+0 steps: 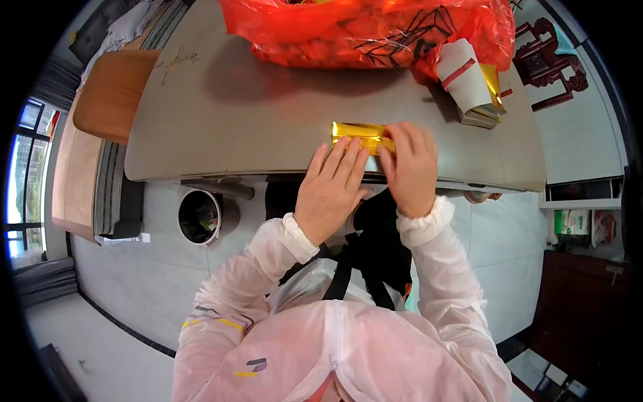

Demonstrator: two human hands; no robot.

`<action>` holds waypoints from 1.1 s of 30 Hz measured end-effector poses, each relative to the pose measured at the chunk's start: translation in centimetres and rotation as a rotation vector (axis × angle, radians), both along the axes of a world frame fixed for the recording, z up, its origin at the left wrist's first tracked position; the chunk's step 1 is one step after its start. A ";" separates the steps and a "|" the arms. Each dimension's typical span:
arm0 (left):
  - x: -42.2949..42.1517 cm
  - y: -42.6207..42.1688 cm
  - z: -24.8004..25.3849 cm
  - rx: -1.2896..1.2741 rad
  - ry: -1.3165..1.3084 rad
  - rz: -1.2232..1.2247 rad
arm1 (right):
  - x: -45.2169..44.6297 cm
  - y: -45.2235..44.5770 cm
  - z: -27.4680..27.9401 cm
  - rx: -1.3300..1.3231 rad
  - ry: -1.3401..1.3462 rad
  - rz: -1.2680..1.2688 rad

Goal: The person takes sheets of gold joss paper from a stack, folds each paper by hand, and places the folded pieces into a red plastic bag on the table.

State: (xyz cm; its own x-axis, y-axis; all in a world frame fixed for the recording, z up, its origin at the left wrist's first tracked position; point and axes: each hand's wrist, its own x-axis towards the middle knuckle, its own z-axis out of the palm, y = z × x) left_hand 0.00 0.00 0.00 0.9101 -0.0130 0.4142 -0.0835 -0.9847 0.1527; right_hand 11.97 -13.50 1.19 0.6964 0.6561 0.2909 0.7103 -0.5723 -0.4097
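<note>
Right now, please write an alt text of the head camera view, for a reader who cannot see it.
A left hand and a right hand touch a shiny gold piece near the edge of a grey table. Beyond lie a red plastic bag and, by its right end, a stack with white wrapping.

Shiny gold sheet (347, 131), creased lengthwise, flat near the grey table's (268, 144) front edge, partly covered.

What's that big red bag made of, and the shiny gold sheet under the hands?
The red bag looks like thin, glossy plastic: it's crinkly and shapes show through. The gold sheet has a mirror-like shine, so maybe foil or foil-coated paper.
</note>
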 end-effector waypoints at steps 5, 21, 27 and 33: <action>-0.1 -0.8 -0.3 0.013 -0.078 0.020 | -2.8 -1.9 -0.5 -0.010 -0.312 0.163; 0.5 2.6 0.8 0.019 0.024 0.142 | -1.7 -2.3 -0.9 -0.027 -0.399 0.178; 0.6 3.0 0.7 0.094 -0.024 0.152 | -2.7 0.0 -0.3 0.010 -0.280 0.180; 0.1 2.9 1.2 0.144 -0.042 0.181 | -2.3 -0.8 -0.4 -0.008 -0.298 0.123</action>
State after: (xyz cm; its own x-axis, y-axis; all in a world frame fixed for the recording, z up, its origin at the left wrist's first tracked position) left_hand 0.07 2.92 1.22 0.8849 0.0869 0.4577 0.0928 -0.9956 0.0096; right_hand 9.65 -14.34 0.75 0.4968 0.7330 0.4646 0.8623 -0.4775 -0.1685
